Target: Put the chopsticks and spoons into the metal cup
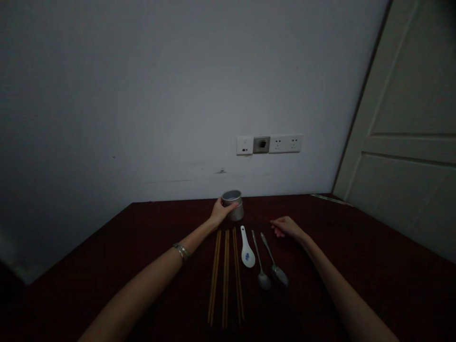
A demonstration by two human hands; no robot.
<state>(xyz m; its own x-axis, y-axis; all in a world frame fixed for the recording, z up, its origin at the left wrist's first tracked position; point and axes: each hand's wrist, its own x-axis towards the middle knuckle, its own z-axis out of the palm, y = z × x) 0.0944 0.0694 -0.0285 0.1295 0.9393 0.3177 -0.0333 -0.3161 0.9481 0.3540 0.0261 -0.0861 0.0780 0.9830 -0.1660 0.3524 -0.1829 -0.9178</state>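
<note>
My left hand (221, 211) grips the left side of a grey metal cup (235, 212), which stands upright near the back of the table. My right hand (286, 226) hovers over or rests on the table to the right; its fingers are curled, and whatever they may hold is hidden. Between my arms lie several wooden chopsticks (225, 280) in three pairs. Right of them is a white soup spoon (247, 251) with a blue mark, then a slim metal spoon (262, 278) and a larger metal spoon (279, 274), all with handles pointing away from me.
The dark red table (160, 228) meets a pale wall (178, 118) behind the cup. Wall sockets (285, 144) and a switch plate (244, 145) sit above it. A panelled door (409, 156) stands at the right, with a thin pale strip (331, 199) near the back right table edge.
</note>
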